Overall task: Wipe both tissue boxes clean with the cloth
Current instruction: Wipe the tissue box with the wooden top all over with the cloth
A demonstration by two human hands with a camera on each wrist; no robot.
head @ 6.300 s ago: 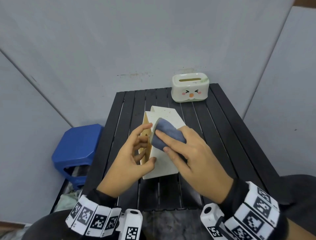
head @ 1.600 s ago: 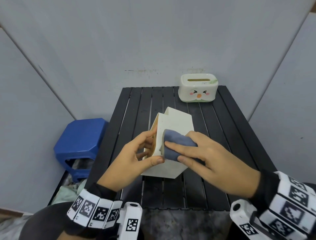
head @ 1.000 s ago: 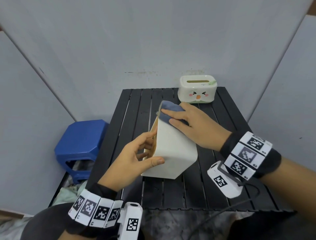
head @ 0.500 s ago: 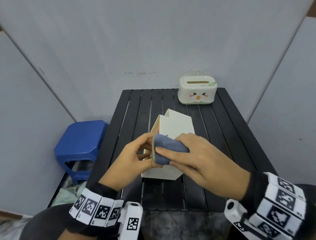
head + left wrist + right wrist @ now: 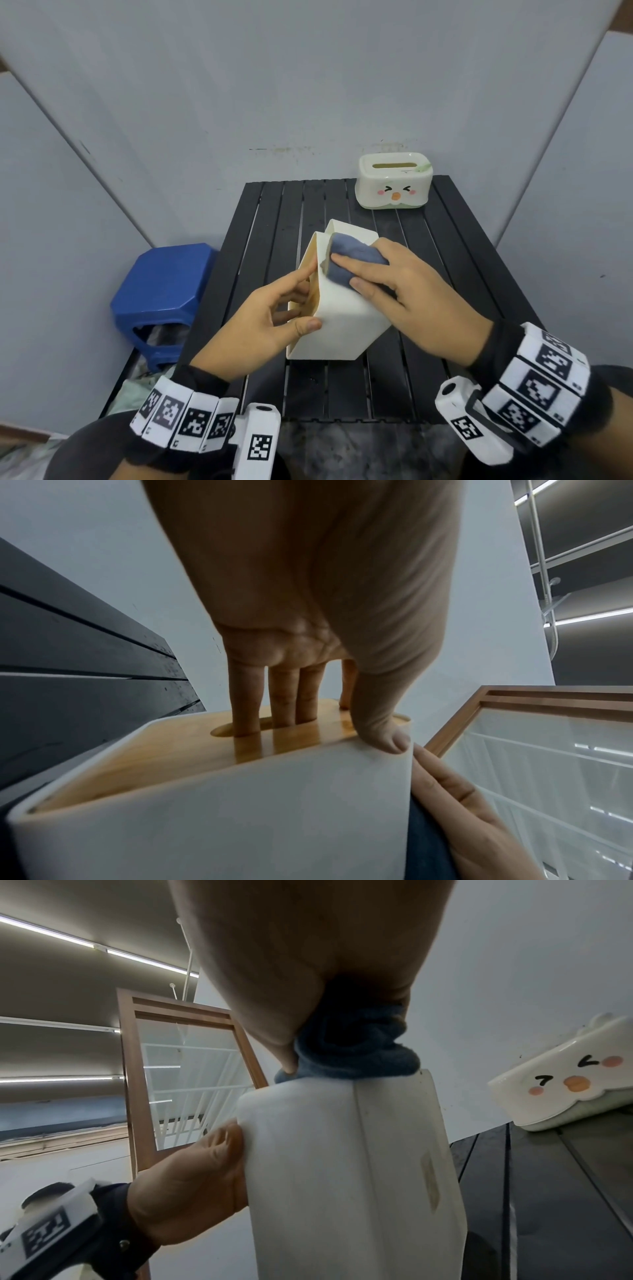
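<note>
Bare left hand (image 5: 270,318) and right hand (image 5: 421,301). Each wrist: black cuff (image 5: 493,346), white band (image 5: 541,387) of black code tiles; beside the band, a white tile-marked camera block (image 5: 462,421).

**Readable writing: none in any view.**
White wrist bands (image 5: 185,419) behind the left hand (image 5: 270,318) and right hand (image 5: 411,294) carry black square codes; the white rounded tissue box (image 5: 394,181) beyond them shows only a drawn face.
</note>
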